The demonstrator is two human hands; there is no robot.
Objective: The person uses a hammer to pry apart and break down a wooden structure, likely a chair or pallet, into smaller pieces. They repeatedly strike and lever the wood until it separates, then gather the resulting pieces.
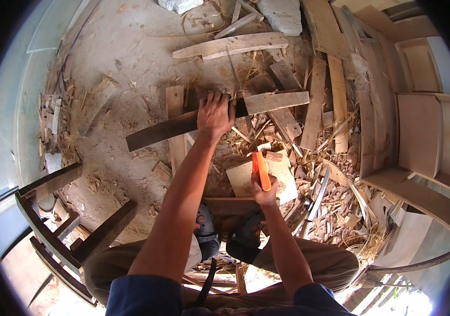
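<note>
My right hand [265, 190] is closed round the orange handle of a handsaw [260, 167]. The saw's thin blade runs away from me, across a long wooden plank [164, 129]. Left of the blade, my left hand [216, 113] grips this plank, its fingers bent over the far edge. The plank lies slantwise, dark on its left part and paler at its right end. Other boards [176, 124] lie under and around it. How deep the blade sits in the wood cannot be made out.
A pale square board [241, 176] lies by my feet. Shavings and offcuts [335, 205] litter the ground at right. A curved timber [230, 46] and a grey stone block [282, 16] lie farther off. Wooden cabinets [420, 131] stand right; a dark wooden frame [51, 234] stands left.
</note>
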